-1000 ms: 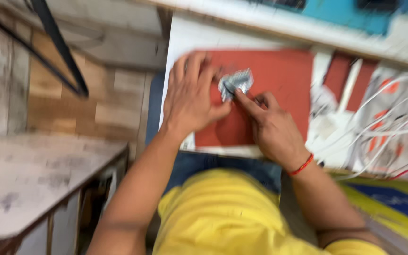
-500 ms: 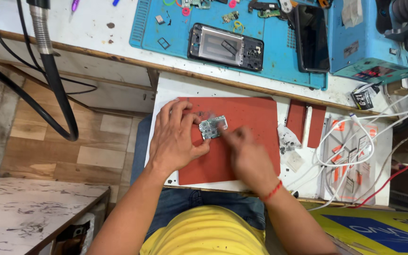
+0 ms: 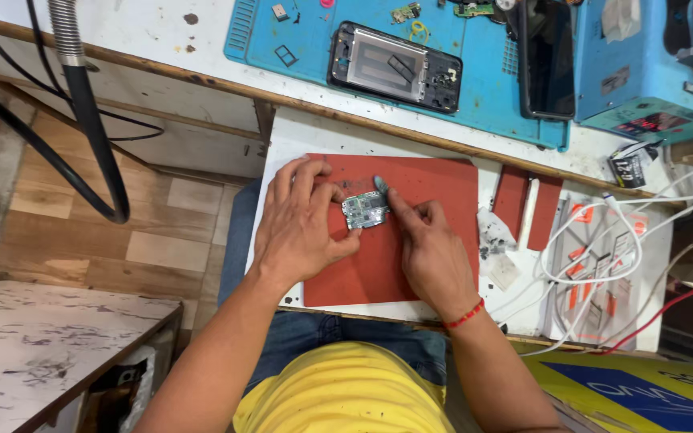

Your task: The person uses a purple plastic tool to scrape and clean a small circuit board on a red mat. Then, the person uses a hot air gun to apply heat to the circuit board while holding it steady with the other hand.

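Observation:
A small green circuit board lies on a red mat on a white pull-out board. My left hand pins the circuit board's left edge with thumb and fingers. My right hand grips a thin tool; its pale tip shows at the board's upper right corner, under my index finger. A red thread circles my right wrist.
On the blue mat above lie an opened phone frame, a dark phone and small parts. White cables and red strips lie to the right. Black hoses hang at left. A low marbled table stands at lower left.
The camera has tilted up and steadied, bringing the blue mat and phone frame into view. Both hands stay on the circuit board; the right hand has shifted slightly with the tool.

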